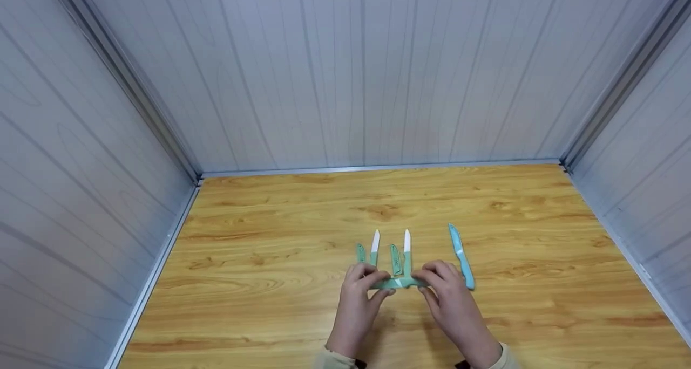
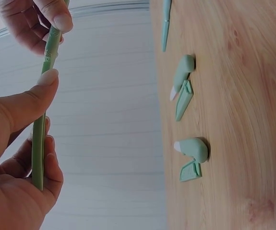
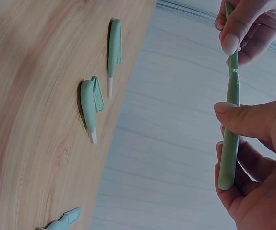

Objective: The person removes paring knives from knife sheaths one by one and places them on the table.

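Knife point(image 1: 408, 282), in the head view, is held above the table point(image 1: 243, 304) between the two hands, with its long axis going across, from left to right. The left hand point(image 1: 360, 291) pinches the sheath point(image 1: 385, 284) at the left end, and the right hand point(image 1: 445, 289) pinches the handle point(image 1: 419, 282) at the right end, so both are equally near; a small white patch shows between these parts. Two bare knives point(image 1: 407, 253) lie just beyond, and a blue knife point(image 1: 462, 255) to the right. In the left wrist view, the left thumb and fingers are curled about the sheath, whose inner end points to the right hand. In the right wrist view, the right thumb presses the handle against curled fingers; handle and sheath make nearly one straight line.
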